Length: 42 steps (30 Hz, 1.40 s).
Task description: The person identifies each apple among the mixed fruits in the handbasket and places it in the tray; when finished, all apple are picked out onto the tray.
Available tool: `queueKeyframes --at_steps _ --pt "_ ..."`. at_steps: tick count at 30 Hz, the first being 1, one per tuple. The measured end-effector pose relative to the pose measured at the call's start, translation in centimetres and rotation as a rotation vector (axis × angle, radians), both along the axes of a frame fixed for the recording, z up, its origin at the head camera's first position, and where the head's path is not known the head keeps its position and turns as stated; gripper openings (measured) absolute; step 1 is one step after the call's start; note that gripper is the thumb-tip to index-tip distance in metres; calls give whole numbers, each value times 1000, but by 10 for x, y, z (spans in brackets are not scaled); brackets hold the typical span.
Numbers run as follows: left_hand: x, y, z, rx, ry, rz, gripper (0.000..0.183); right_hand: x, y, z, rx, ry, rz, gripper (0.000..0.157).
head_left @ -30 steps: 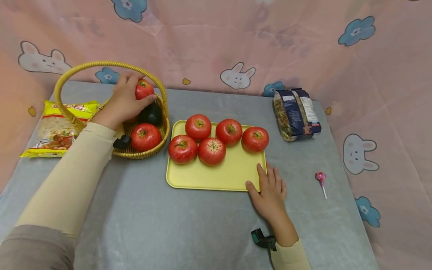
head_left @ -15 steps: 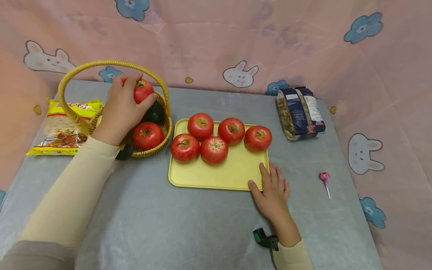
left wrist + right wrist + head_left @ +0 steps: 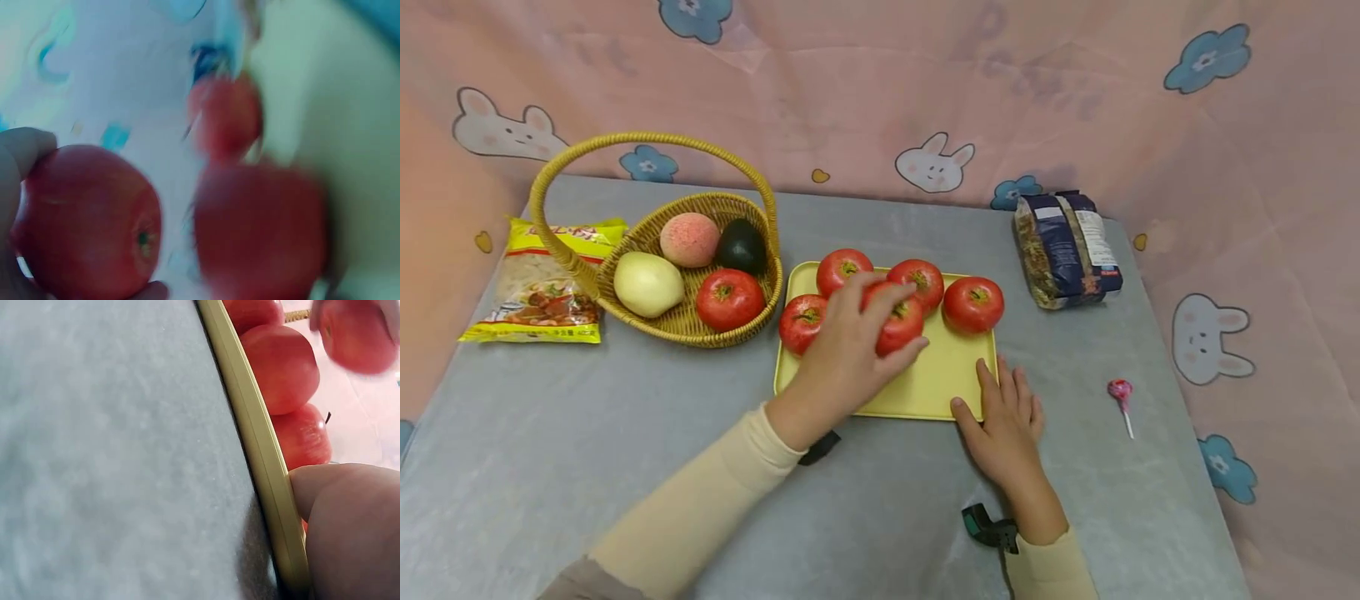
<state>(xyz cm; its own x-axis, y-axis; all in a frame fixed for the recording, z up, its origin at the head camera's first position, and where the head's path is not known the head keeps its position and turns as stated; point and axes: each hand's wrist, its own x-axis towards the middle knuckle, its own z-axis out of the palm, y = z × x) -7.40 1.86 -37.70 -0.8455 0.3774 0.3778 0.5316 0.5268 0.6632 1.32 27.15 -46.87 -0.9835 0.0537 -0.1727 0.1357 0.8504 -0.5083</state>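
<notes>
My left hand (image 3: pixel 846 354) grips a red apple (image 3: pixel 901 327) above the yellow tray (image 3: pixel 936 387). In the left wrist view this apple (image 3: pixel 87 219) sits between thumb and fingers, clear of the blurred apples below. Several other red apples (image 3: pixel 973 305) stand on the tray, one partly hidden behind my left hand. My right hand (image 3: pixel 1006 429) rests with extended fingers on the tray's right front corner. From the right wrist, its thumb (image 3: pixel 350 519) lies over the tray's rim (image 3: pixel 250 425).
A yellow wicker basket (image 3: pixel 677 325) at left holds a red apple (image 3: pixel 730 300), a peach (image 3: pixel 690 240), a pale yellow-green fruit (image 3: pixel 649 284) and a dark avocado-like fruit (image 3: pixel 742 247). Beside it lies a yellow food bag (image 3: pixel 535 287). A dark blue packet (image 3: pixel 1066 250) and a lollipop (image 3: pixel 1121 396) lie at right.
My left hand has lifted the red apple out of the basket and carried it right, over the tray. The right hand has stayed at the tray's corner.
</notes>
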Motion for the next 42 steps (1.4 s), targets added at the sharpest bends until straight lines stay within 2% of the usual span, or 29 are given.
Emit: queueKeyframes --at_steps 2,4,8,12,16,24,32,35,38,40,42 --pt "6 23 -13 -59 60 -45 56 -1 0 -1 -2 1 -3 75" --pt "9 42 -26 -157 127 -55 56 -1 -1 -2 -1 4 -6 75" --pt "15 70 -46 -417 212 -5 60 -2 -1 -1 6 -3 -12 76" --pt "21 85 -62 -612 244 42 64 -1 -1 0 8 -9 -15 77" --pt "26 90 -68 -703 267 74 66 -1 -1 1 5 -4 -15 75" --pt "26 88 -68 -779 179 109 74 -1 -1 -1 7 8 -6 74" --pt "24 88 -67 -780 140 112 81 -1 -1 -2 17 13 -6 73" --pt "25 89 -67 -801 148 121 83 -1 -1 -2 16 7 -6 74" --pt "26 87 -66 -824 195 136 85 -1 -1 -1 14 4 -7 74" --pt "27 83 -62 -804 243 152 86 -1 -2 0 13 3 -8 74" --pt "28 74 -52 -734 284 179 85 -2 -2 1 11 6 -6 74"
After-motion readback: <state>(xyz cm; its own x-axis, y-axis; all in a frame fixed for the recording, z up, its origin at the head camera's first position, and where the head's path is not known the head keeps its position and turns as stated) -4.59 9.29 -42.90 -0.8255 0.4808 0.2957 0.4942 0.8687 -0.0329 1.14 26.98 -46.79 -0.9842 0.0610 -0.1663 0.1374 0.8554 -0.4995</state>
